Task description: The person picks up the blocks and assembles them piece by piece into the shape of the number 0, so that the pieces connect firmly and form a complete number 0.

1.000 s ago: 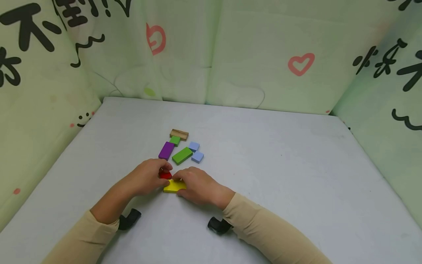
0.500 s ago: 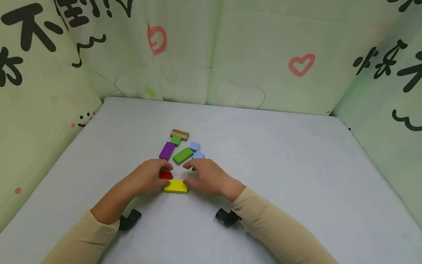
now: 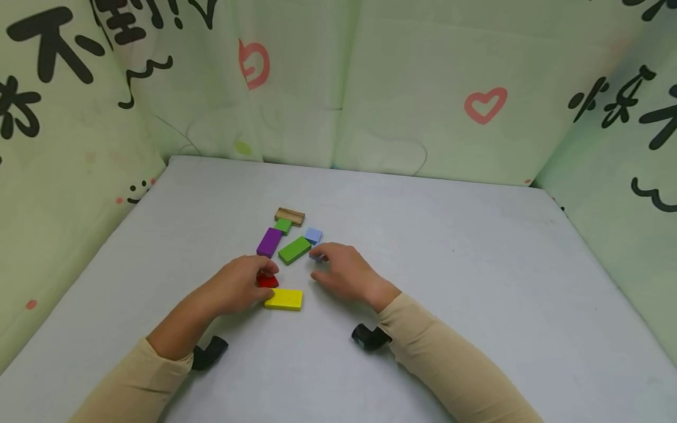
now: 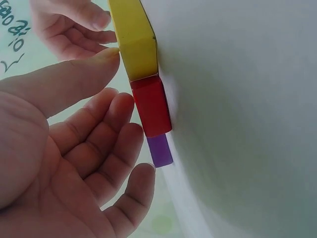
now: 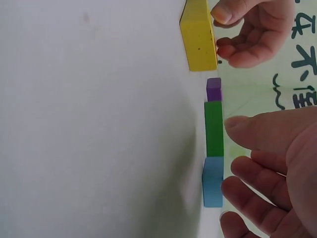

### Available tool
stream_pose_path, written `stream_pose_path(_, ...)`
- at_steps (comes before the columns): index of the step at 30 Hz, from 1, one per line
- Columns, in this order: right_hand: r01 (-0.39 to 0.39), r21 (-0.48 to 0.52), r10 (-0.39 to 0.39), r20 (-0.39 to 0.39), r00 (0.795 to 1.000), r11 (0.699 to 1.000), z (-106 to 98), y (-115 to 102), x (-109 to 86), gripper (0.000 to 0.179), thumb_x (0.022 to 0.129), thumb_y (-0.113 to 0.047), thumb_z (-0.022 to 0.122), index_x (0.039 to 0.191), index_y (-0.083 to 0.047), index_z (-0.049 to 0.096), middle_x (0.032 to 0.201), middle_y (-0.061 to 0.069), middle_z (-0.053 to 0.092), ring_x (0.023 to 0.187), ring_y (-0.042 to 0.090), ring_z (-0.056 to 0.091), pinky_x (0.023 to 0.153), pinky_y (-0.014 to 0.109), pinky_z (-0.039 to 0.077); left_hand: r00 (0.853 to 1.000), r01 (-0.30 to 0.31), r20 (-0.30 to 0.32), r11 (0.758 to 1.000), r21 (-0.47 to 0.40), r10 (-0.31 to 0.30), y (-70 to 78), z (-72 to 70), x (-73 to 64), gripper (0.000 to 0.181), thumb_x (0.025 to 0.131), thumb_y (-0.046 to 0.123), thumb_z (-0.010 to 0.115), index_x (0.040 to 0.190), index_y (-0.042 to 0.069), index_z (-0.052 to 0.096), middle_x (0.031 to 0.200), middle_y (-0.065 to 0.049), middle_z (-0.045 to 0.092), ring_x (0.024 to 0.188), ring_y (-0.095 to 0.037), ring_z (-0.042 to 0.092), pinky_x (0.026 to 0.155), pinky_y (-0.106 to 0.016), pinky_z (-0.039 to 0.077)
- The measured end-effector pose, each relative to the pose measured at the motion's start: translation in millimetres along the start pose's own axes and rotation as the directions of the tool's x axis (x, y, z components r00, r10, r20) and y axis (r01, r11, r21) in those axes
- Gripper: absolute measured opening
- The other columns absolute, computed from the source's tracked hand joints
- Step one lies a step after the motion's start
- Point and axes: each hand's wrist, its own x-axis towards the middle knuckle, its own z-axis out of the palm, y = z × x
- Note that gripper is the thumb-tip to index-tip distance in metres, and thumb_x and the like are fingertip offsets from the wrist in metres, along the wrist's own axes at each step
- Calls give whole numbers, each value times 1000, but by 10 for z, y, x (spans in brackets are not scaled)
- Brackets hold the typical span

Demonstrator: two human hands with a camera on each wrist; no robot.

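My left hand point(image 3: 240, 285) rests at a red block point(image 3: 268, 282) and a yellow block point(image 3: 285, 300). In the left wrist view, its thumb tip touches the yellow block point(image 4: 139, 57), and its loosely bent fingers lie along the red block point(image 4: 151, 106), partly covering it in the head view. My right hand point(image 3: 346, 273) hovers with thumb and fingers apart beside a light blue block point(image 3: 318, 257), which its fingertips partly hide. In the right wrist view, that hand holds nothing; the blue block point(image 5: 213, 183) and a long green block point(image 5: 214, 129) lie beyond its fingers.
Past the hands lie a purple block point(image 3: 270, 242), the long green block point(image 3: 294, 250), another light blue block point(image 3: 314, 235), a small green block point(image 3: 283, 225) and a wooden block point(image 3: 290, 216). The white table point(image 3: 476, 282) meets printed curtains point(image 3: 402, 88) at the back and sides.
My right hand has let go of the yellow block and moved away to the right and forward, over to the nearer light blue block. The left hand stays in place.
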Motion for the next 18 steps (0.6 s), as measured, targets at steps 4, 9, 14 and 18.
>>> stream_pose_path(4, -50, 27, 51, -32, 998, 998, 1, 43, 13, 40, 95, -14, 69, 130, 1, 60, 124, 13, 64, 108, 27, 61, 97, 40, 49, 1000, 10, 3, 1000, -1, -10, 1, 10, 2, 38, 86, 8, 79, 120, 2, 65, 109, -7, 65, 98, -24, 58, 90, -40, 54)
stream_pose_path(9, -98, 73, 103, -71, 992, 993, 5, 79, 39, 41, 94, -12, 69, 131, 3, 58, 128, 15, 62, 110, 28, 61, 98, 40, 49, 1000, 17, 2, 1000, -7, -17, -6, 15, 10, 38, 86, 8, 79, 120, 2, 65, 108, -7, 65, 98, -24, 58, 89, -39, 54)
stream_pose_path(14, -116, 78, 123, -91, 988, 990, 3, 101, 77, 40, 95, -11, 68, 131, 2, 58, 128, 15, 62, 113, 28, 61, 99, 40, 48, 1000, 15, 2, 1000, -6, -15, -7, 12, 13, 38, 86, 7, 79, 120, 2, 65, 107, -7, 65, 98, -24, 58, 90, -40, 54)
stream_pose_path(18, -133, 73, 139, -93, 986, 988, -2, 109, 107, 40, 95, -11, 68, 131, 2, 59, 128, 15, 63, 114, 28, 61, 101, 39, 47, 1000, 12, 0, 1000, -2, -12, -1, 12, 4, 37, 86, 7, 79, 120, 2, 65, 107, -7, 65, 98, -24, 58, 90, -40, 54)
